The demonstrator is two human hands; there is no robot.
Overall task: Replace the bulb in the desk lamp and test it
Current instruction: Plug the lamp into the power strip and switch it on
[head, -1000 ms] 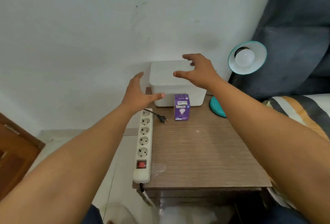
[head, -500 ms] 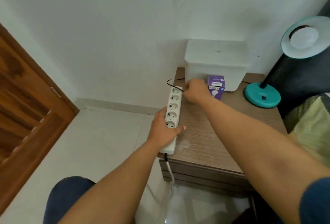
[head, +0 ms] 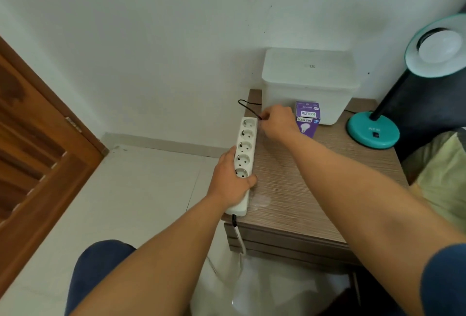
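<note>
The left hand (head: 230, 183) is wrapped around the near end of the white power strip (head: 244, 162), at the left edge of the desk (head: 310, 189), pinning it down. The right hand (head: 278, 121), middle of the frame, has its fingers pinched shut around the end of the black cord (head: 248, 108); the plug itself is hidden inside the grip, just beside the strip's far socket.

The lamp (head: 373, 131) stands at the right edge, teal base on the desk, shade turned toward the camera with one white bulb (head: 440, 48) seated in it. A bulb like this is probably light, smooth and breakable, best held around its widest part and turned gently, with the other hand steadying the shade.

Count: one lamp, one fitted bulb, one purple bulb box (head: 307, 119) upright in front of one white bin (head: 310, 83), one power strip with five sockets showing, all empty.
</note>
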